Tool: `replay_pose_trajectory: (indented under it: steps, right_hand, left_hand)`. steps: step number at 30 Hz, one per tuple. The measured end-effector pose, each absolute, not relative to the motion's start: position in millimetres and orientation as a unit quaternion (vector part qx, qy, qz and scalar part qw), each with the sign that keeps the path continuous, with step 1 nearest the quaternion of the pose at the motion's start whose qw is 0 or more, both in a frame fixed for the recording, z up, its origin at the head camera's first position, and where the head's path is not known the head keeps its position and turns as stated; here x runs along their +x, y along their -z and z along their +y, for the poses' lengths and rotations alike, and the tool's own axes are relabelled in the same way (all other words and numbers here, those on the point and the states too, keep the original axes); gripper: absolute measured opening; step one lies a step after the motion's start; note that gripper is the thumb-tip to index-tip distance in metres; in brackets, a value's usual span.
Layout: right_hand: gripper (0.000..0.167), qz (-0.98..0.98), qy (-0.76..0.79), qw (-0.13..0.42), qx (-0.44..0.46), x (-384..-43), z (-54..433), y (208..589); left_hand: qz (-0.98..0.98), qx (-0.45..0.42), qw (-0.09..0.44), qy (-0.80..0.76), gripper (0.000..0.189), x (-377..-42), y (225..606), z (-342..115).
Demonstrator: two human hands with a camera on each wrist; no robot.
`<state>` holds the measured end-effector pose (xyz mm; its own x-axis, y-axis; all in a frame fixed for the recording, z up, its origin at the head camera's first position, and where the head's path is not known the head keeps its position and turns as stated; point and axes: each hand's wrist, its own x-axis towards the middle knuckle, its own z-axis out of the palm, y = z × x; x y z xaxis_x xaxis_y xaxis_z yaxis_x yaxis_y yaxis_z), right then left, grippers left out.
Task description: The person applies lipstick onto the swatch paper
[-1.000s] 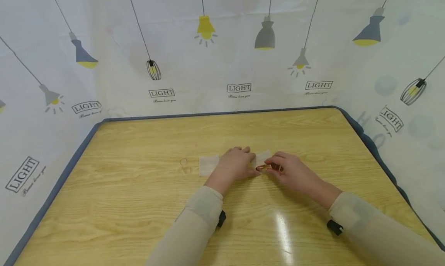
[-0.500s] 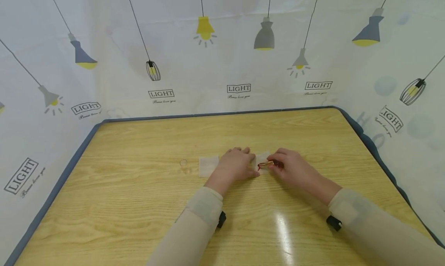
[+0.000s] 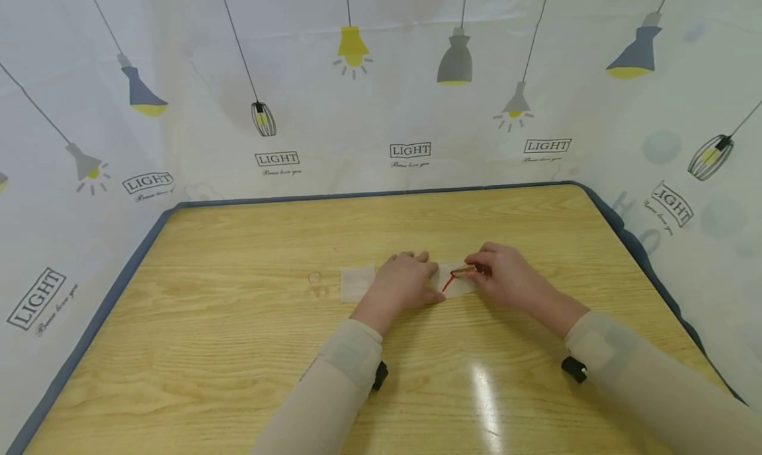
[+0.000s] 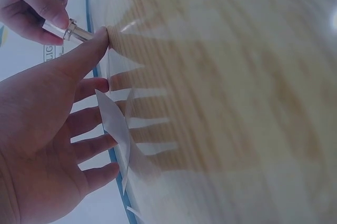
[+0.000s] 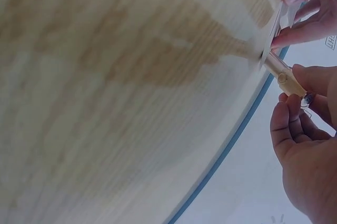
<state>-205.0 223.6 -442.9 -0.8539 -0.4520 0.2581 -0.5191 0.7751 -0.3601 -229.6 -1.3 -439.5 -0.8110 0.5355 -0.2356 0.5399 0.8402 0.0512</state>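
Note:
My right hand pinches a slim gold tube, seemingly a lipstick, between thumb and fingers. Its end meets the white paper strip, which lies flat on the wooden table. A short slanted red line shows on the strip's right part, just beyond my left thumb. My left hand rests across the middle of the strip with fingers spread, hiding that section. In the left wrist view, the fingers of my left hand are straight, and an edge of the paper curls up by them.
The wooden table is bordered by a dark blue edge. A faint ring-shaped mark lies left of the paper. Behind stands a white curtain printed with lamps. A black device sits under the right sleeve.
My right hand has moved right and slightly away with the gold tube. The red line has appeared and grown longer behind the tube's tip. My left hand has stayed in place.

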Motion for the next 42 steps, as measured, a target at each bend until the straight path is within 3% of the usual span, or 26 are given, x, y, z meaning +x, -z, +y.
replay_pose_trajectory:
  steps: [23,42]
  right_hand:
    - [0.020,-0.951,-0.197,0.064,0.229,-217,225,437]
    - [0.018,-0.943,-0.200,0.043,0.262,-193,202,434]
  left_hand:
    - [0.953,0.277,0.119,0.002,0.069,-228,441,-2]
    - [0.954,0.280,0.105,0.018,0.070,-228,444,-3]
